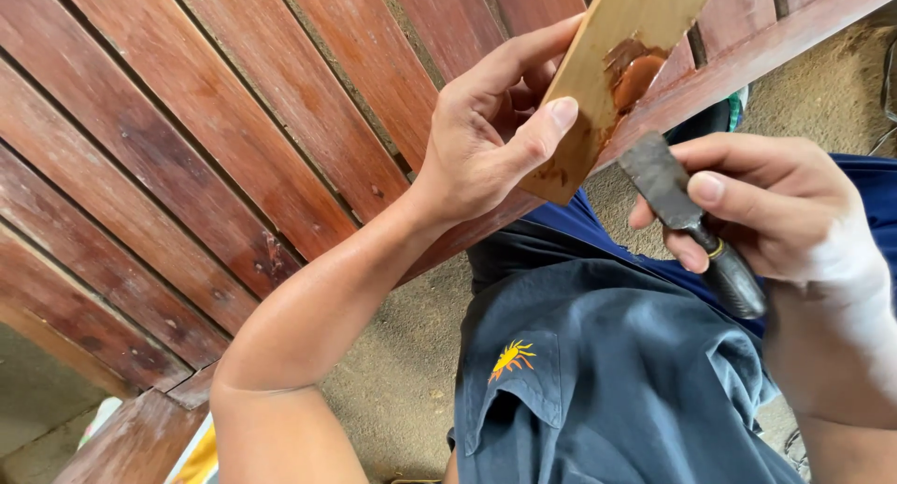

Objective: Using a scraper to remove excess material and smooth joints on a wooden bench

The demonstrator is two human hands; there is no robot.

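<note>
My left hand [495,129] grips a light wooden strip [617,45], thumb on its front face near the lower end. A dab of reddish-brown filler paste [637,73] sits on the strip. My right hand [775,213] holds a putty knife [668,185] by its dark handle, its worn grey blade pointing up toward the paste and just below it. Both hands hover over the edge of a slatted panel of reddish-brown wood [187,148].
The slatted wooden panel fills the upper left and runs diagonally across the view. Below is a sandy concrete floor [402,372]. My dark blue shirt [598,381] and blue trousers fill the lower right. A yellow object [201,456] shows at the bottom left.
</note>
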